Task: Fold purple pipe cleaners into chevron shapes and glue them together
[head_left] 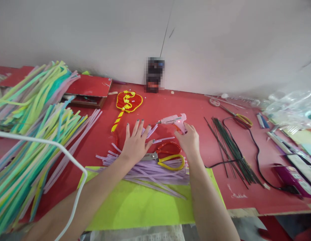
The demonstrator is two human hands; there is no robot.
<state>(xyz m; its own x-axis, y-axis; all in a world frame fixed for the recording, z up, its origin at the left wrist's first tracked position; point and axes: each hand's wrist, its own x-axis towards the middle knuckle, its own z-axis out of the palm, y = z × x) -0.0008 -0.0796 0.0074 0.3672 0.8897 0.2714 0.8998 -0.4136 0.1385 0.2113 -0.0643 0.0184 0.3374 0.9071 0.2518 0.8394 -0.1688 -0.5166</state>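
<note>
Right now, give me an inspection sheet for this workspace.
Surface: red table, green mat at near edge.
Job's things: lilac pipe cleaners; pink glue gun; scissors lying on them.
Clutter: pastel pipe-cleaner heaps, red-yellow fan ornament, green wires, plastic bags.
Fingers: left hand flat, spread on the lilac pieces; right hand at the glue gun's handle.
Cables: black cord.
Surroundings: white wall.

No readable text, label, brand or number on anything in view.
</note>
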